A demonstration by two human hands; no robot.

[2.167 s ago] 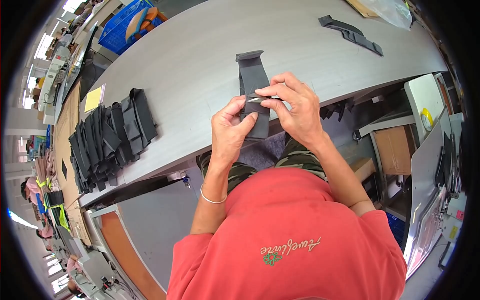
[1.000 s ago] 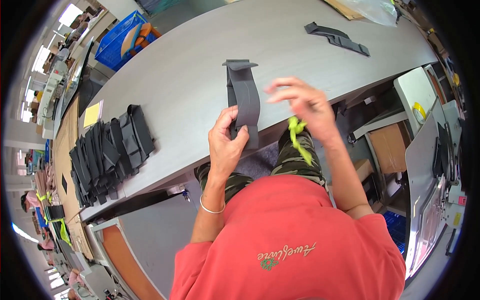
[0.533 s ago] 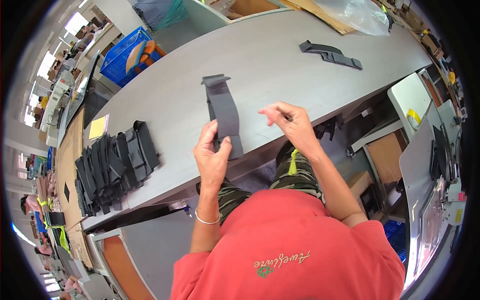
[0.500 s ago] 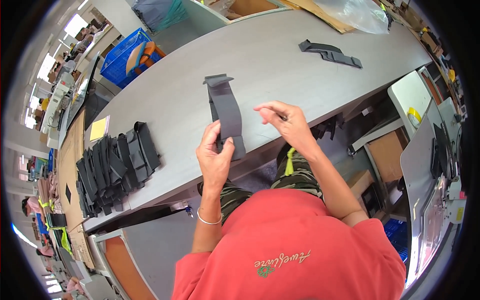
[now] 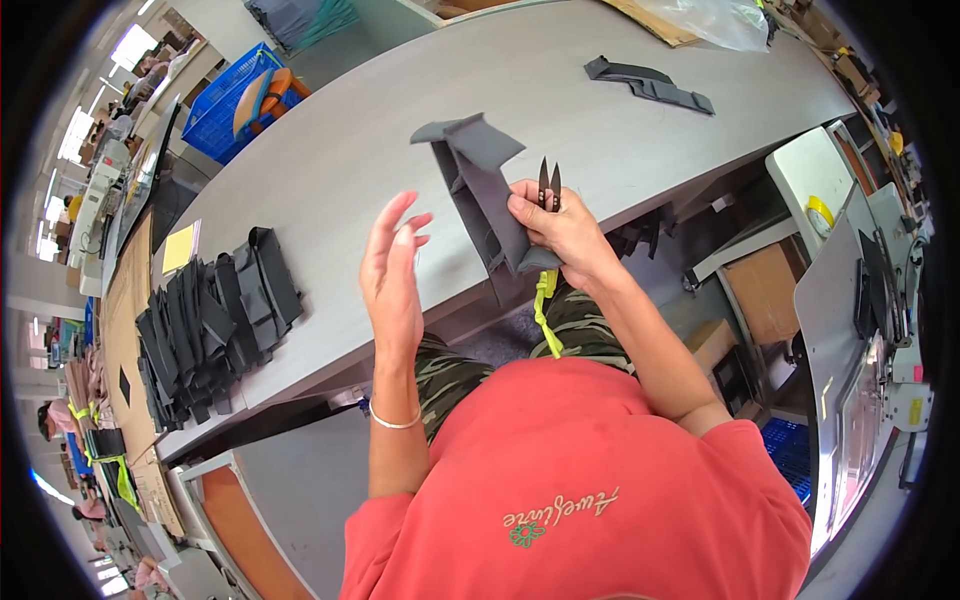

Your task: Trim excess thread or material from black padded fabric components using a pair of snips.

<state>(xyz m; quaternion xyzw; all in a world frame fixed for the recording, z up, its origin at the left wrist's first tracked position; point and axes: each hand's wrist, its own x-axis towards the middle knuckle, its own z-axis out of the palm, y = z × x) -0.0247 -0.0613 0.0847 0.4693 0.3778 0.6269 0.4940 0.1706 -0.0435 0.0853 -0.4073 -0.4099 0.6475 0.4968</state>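
Note:
A dark grey fabric strip (image 5: 482, 195), folded over at its far end, hangs at a tilt above the table's front edge. Its right side is gripped between the thumb and fingers of my right hand (image 5: 568, 235). Small dark thread snips (image 5: 549, 188) are in the same hand, blades pointing up, with a yellow-green ribbon (image 5: 545, 312) dangling below. Just left of the strip, my left hand (image 5: 393, 280) is raised with fingers apart and holds nothing. To its left lies a pile of similar dark strips (image 5: 215, 330). Another folded dark strip piece (image 5: 655, 88) rests at the far right.
The grey table (image 5: 340, 160) curves across the view. A yellow paper pad (image 5: 180, 248) lies behind the pile. A blue crate (image 5: 225, 105) stands beyond the table's left side. Clear plastic (image 5: 715, 20) lies at the back right; a white-topped stand (image 5: 815, 175) is at the right.
The strip has passed from my left hand to my right and now tilts, its far end opened outward. My left hand has let go and moved left. The snips' blades now show.

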